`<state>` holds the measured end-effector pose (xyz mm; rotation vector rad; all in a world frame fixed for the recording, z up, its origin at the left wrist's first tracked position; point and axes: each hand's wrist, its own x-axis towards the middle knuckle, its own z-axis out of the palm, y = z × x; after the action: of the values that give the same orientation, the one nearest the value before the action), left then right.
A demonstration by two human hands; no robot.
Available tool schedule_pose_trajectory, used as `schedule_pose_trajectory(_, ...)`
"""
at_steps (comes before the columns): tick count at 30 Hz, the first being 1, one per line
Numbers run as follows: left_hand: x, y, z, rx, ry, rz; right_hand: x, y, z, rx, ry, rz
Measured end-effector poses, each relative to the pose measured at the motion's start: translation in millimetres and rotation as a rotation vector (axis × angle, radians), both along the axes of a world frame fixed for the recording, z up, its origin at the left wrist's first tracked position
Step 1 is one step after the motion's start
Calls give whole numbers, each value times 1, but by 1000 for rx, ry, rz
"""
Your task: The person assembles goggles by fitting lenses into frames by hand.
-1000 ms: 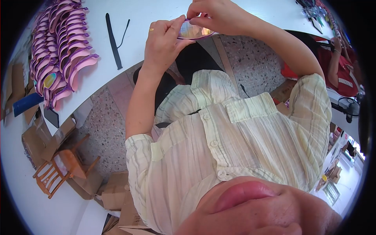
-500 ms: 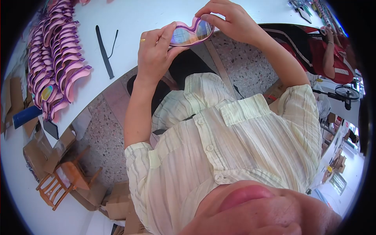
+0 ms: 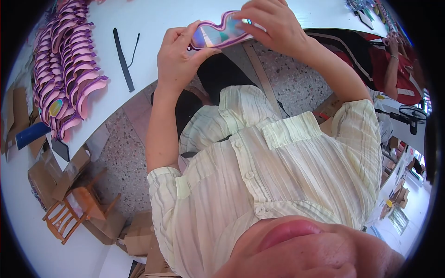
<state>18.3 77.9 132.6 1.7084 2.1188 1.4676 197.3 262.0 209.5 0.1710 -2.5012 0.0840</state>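
Note:
Pink and purple goggles (image 3: 218, 36) with a shiny, iridescent lens are held over the table's near edge, tilted up toward the right. My left hand (image 3: 178, 58) grips their left end, fingers along the top and thumb underneath. At the right end, my right hand (image 3: 273, 28) has its bent fingers and thumb closed around the lens and rim. The fingers cover that end, so its edge is partly hidden.
Rows of pink and purple goggle frames (image 3: 69, 60) cover the table's left side. A black strap-like strip (image 3: 123, 60) lies near them. A phone (image 3: 60, 150) and blue cylinder (image 3: 32, 135) sit at the left edge. A wooden chair (image 3: 76, 208) and cardboard boxes stand below. Another person (image 3: 398, 74) sits at right.
The goggles have turned, their lens catching light differently. My left hand has shifted slightly left, and my right fingers have come down from the upper rim onto the lens's right part.

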Motion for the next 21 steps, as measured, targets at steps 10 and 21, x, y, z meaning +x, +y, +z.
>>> schedule_pose_trajectory(10,9,-4,7,-20,-207,44,-7,-15,29,343,-134,240)
schedule_pose_trajectory(21,8,-21,5,62,4,6,-1,-16,22,-261,-286,-32)
